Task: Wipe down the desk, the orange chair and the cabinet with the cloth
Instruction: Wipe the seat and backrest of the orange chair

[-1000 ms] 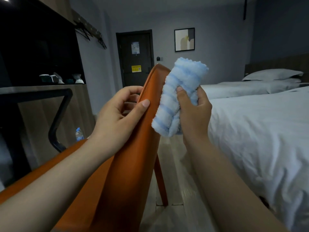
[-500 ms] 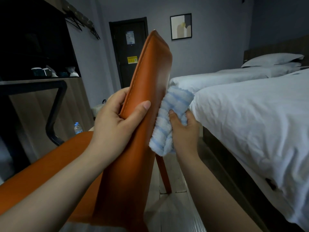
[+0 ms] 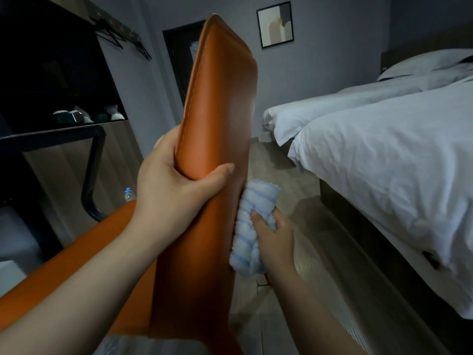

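I see right hand [image 3: 275,231] lower than half second ago, now below left hand [image 3: 174,185]. Fingers curl round rolled blue-striped cloth [image 3: 252,226], pressing it against rear face of orange chair [image 3: 217,98] backrest. Left hand clamps backrest edge, thumb across near face, same grip as before. Water bottle [image 3: 129,194] on floor beyond. Bed [image 3: 384,149] at right.

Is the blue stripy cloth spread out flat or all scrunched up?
Scrunched up. The cloth is a thick roll gripped in the right hand, pressed against the back of the orange chair.
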Demonstrator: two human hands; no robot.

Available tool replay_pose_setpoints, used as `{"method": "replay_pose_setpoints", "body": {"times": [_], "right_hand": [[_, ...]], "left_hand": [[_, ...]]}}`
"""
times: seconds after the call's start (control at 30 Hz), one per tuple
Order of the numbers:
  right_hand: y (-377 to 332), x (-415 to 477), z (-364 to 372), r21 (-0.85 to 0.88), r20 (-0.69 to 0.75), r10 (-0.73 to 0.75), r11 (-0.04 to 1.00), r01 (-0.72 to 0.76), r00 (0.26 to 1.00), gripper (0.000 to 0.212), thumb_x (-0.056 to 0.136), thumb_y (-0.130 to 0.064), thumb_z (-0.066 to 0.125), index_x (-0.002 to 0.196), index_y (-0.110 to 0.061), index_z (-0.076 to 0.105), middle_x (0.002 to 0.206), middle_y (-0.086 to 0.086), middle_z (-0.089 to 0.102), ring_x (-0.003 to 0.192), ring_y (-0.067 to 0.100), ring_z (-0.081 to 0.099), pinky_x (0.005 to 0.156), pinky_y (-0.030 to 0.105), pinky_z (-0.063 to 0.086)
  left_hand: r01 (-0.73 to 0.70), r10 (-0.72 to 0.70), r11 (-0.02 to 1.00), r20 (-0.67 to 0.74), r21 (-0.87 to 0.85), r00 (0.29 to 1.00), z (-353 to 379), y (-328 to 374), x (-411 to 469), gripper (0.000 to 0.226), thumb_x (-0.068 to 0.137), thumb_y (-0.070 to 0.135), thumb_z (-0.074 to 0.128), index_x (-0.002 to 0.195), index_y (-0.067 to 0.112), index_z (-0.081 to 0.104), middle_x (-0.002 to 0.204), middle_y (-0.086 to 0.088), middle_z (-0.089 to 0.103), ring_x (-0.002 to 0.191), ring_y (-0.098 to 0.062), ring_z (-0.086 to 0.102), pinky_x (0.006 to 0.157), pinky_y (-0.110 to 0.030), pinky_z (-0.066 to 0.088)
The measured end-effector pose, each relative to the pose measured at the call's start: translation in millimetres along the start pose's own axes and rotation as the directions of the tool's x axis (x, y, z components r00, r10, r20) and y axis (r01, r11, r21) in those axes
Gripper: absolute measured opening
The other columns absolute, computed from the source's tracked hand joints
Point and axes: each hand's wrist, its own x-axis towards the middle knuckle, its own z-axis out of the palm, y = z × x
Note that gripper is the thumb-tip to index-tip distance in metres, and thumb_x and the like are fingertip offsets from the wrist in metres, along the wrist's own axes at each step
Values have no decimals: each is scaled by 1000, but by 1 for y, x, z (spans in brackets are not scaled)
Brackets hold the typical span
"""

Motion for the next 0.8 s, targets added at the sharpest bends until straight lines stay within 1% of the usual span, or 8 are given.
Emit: {"method": "replay_pose_setpoints", "body": {"times": [0.07, 0.2, 0.3, 0.4, 0.5, 0.57, 0.67, 0.8], "right_hand": [[11, -5, -1, -2, 25, 25, 1000, -25, 999, 5, 92, -30, 62, 89, -27, 64, 84, -5, 72, 79, 5, 69, 72, 26, 56], [33, -14, -1, -55, 68, 88, 995, -84, 994, 13, 95, -23, 59, 83, -26, 63, 79, -1, 70, 75, 8, 67, 68, 24, 53], [41, -15, -3, -91, 112, 94, 992, -84, 989, 14, 96, -22, 58, 84, -25, 64, 77, -1, 70, 73, 6, 67, 65, 22, 54], [48, -16, -6, -103, 135, 172, 982, -158, 976, 16, 96, -21, 57, 81, -24, 64, 73, -3, 69, 71, 7, 66, 61, 18, 52], [64, -17, -13, -212, 163, 299, 941, -262, 940, 12, 94, -24, 59, 84, -29, 60, 84, -4, 68, 84, 14, 66, 77, 30, 54], [67, -19, -23, -253, 157, 347, 919, -302, 924, 16, 94, -21, 61, 84, -33, 58, 88, -6, 66, 88, 15, 64, 80, 29, 52], [52, -10, -37, -240, 68, 266, 940, -243, 962, 18, 94, -17, 60, 87, -34, 57, 86, -8, 65, 92, 18, 64, 77, 26, 49], [-9, 28, -39, -140, -25, 72, 987, -75, 997, 7, 94, -22, 61, 99, -26, 61, 91, -9, 66, 93, 15, 65, 76, 25, 51]], "left_hand": [[1, -1, 1000, -12, -1, 1000, 0, 1, 0, 70, 66, 50, 74, 129, 37, 49, 119, 13, 58, 100, -2, 60, 85, -31, 54], [8, -8, 1000, -2, -18, 1000, 0, 3, -1, 64, 66, 49, 74, 124, 43, 47, 115, 17, 57, 96, 2, 60, 79, -22, 52], [8, -8, 1000, -1, -22, 1000, 0, 4, -2, 62, 67, 49, 73, 123, 41, 48, 114, 15, 59, 95, -1, 61, 78, -25, 54], [2, -2, 1000, 1, -13, 1000, -1, 5, -2, 62, 67, 49, 73, 124, 39, 49, 116, 13, 59, 96, -3, 61, 79, -28, 54], [2, -2, 1000, -4, -6, 1000, -1, 4, -3, 58, 68, 49, 72, 119, 42, 48, 114, 11, 60, 95, -5, 62, 80, -33, 55], [0, 0, 1000, -4, 2, 1000, -2, 4, -3, 55, 68, 50, 72, 116, 44, 48, 113, 10, 61, 93, -6, 62, 79, -32, 55], [-10, 10, 1000, 2, 8, 1000, -1, 5, -3, 47, 68, 50, 71, 106, 53, 45, 108, 12, 60, 90, -3, 61, 76, -28, 54], [-17, 17, 1000, -5, 13, 1000, -1, 4, -3, 40, 68, 50, 71, 95, 60, 43, 101, 15, 59, 87, -2, 61, 76, -34, 55]]}}
